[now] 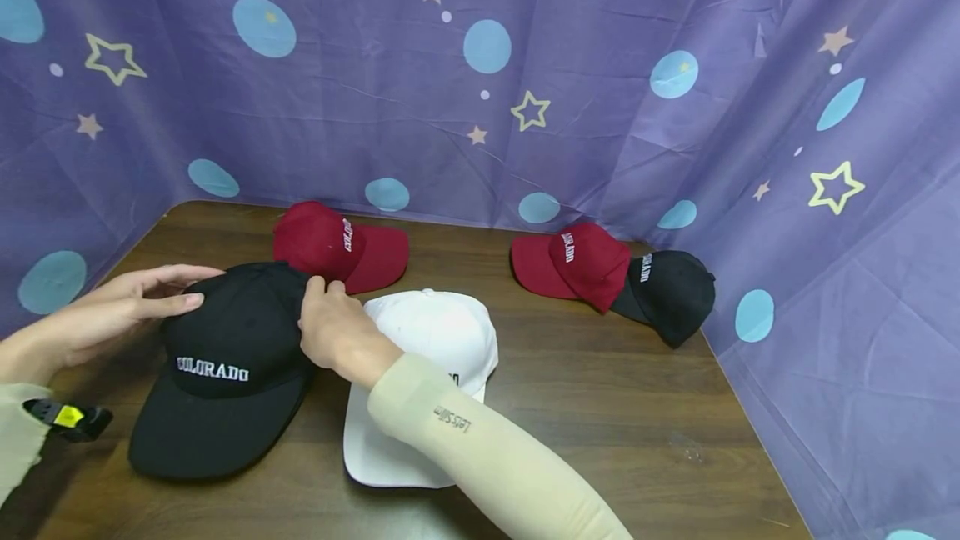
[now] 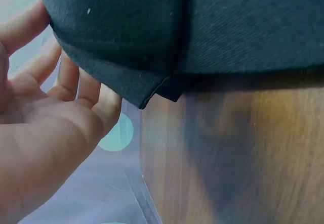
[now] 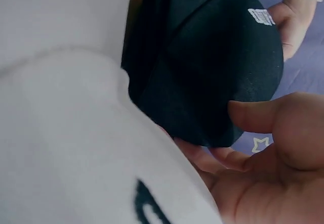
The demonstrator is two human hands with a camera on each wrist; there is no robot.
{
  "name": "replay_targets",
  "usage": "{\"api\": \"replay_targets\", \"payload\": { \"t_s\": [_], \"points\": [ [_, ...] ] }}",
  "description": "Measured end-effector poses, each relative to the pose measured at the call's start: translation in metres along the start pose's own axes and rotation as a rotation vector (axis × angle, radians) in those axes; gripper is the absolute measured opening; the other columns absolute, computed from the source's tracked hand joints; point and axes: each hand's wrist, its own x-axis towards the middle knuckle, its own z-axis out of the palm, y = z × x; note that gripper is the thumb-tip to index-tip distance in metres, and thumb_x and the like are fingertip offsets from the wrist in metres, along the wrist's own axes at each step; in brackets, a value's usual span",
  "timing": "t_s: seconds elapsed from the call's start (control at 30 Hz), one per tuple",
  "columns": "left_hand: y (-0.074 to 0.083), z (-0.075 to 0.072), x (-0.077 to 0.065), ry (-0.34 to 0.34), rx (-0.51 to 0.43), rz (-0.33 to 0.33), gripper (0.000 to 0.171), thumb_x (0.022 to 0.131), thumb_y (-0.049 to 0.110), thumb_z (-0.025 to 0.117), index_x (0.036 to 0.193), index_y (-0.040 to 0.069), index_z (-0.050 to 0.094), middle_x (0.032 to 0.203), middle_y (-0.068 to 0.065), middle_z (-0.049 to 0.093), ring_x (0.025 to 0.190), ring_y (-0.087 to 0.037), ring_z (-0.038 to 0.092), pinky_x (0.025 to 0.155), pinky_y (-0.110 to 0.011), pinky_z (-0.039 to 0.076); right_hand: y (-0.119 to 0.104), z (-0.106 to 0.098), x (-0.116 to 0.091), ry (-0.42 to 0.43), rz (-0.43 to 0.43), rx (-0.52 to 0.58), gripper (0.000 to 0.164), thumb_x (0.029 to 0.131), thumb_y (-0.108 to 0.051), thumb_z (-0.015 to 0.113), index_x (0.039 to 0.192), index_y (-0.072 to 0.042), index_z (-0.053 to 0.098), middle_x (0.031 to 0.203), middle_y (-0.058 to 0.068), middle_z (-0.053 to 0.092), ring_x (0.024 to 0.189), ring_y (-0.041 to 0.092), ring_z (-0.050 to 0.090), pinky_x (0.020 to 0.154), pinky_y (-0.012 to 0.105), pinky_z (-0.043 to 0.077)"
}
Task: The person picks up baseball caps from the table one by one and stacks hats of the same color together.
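Note:
A black baseball cap (image 1: 232, 323) with white COLORADO lettering is at the left of the table, its brim towards the front. My left hand (image 1: 138, 302) holds the cap's left side, thumb on the crown; the left wrist view shows the fingers against its lower edge. On the opposite side my right hand (image 1: 337, 332) pinches the back edge, with the thumb (image 3: 253, 117) on the outside and fingertips partly hidden beneath. Beside it sits a white cap (image 1: 431, 327), partly covered by my right wrist and sleeve. A red cap (image 1: 318, 244) lies just behind the black one.
At the back right, another red cap (image 1: 588, 261) overlaps the brim of a second black cap (image 1: 675, 294). A purple curtain (image 1: 585, 15) with stars and dots hangs along the back and sides of the brown wooden table (image 1: 600, 407).

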Motion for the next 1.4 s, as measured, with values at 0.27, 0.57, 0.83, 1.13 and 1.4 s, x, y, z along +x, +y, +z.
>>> {"api": "replay_targets", "payload": {
  "t_s": [0.27, 0.57, 0.83, 1.13, 1.4],
  "points": [
    [-0.003, 0.004, -0.001, 0.081, 0.061, 0.003, 0.041, 0.112, 0.017, 0.054, 0.153, 0.015, 0.048, 0.13, 0.011, 0.06, 0.113, -0.001, 0.058, 0.086, -0.016, 0.049, 0.007, -0.005, -0.003, 0.025, -0.048, 0.051, 0.058, 0.096, -0.027, 0.079, 0.142, -0.02, 0.044, 0.124, 0.002, 0.056, 0.077, 0.017, 0.066, 0.064, 0.02, 0.051],
    [-0.008, 0.009, -0.001, 0.137, 0.139, -0.028, 0.033, 0.113, 0.024, 0.054, 0.145, 0.019, 0.048, 0.123, 0.008, 0.055, 0.104, -0.005, 0.053, 0.08, -0.025, 0.05, 0.037, -0.037, -0.029, 0.028, -0.271, 0.191, 0.062, 0.101, -0.03, 0.073, 0.156, -0.019, 0.045, 0.146, 0.002, 0.054, 0.12, 0.014, 0.063, 0.1, 0.026, 0.054],
    [0.011, 0.004, -0.008, 0.216, 0.304, 0.002, 0.044, 0.111, 0.033, 0.059, 0.15, 0.014, 0.049, 0.128, 0.023, 0.053, 0.105, 0.007, 0.053, 0.077, -0.016, 0.047, 0.103, -0.091, -0.058, 0.136, -0.359, 0.391, 0.047, 0.101, -0.021, 0.074, 0.144, -0.013, 0.058, 0.128, 0.006, 0.067, 0.103, 0.011, 0.07, 0.094, 0.024, 0.055],
    [0.071, 0.022, -0.009, 0.366, 0.368, 0.176, 0.039, 0.106, 0.024, 0.069, 0.143, 0.019, 0.059, 0.129, 0.011, 0.055, 0.11, 0.009, 0.051, 0.085, -0.007, 0.036, 0.206, -0.124, -0.093, 0.333, -0.197, 0.519, 0.039, 0.099, -0.018, 0.074, 0.137, -0.016, 0.065, 0.118, 0.002, 0.074, 0.102, 0.018, 0.076, 0.089, 0.039, 0.061],
    [0.128, 0.064, 0.009, 0.384, 0.357, 0.436, 0.046, 0.094, 0.004, 0.079, 0.136, 0.017, 0.067, 0.128, 0.008, 0.06, 0.11, 0.001, 0.056, 0.092, -0.005, 0.039, 0.28, -0.139, -0.12, 0.404, -0.038, 0.571, 0.039, 0.103, -0.017, 0.071, 0.141, -0.013, 0.063, 0.123, 0.01, 0.074, 0.104, 0.022, 0.076, 0.088, 0.027, 0.06]
  ]
}}
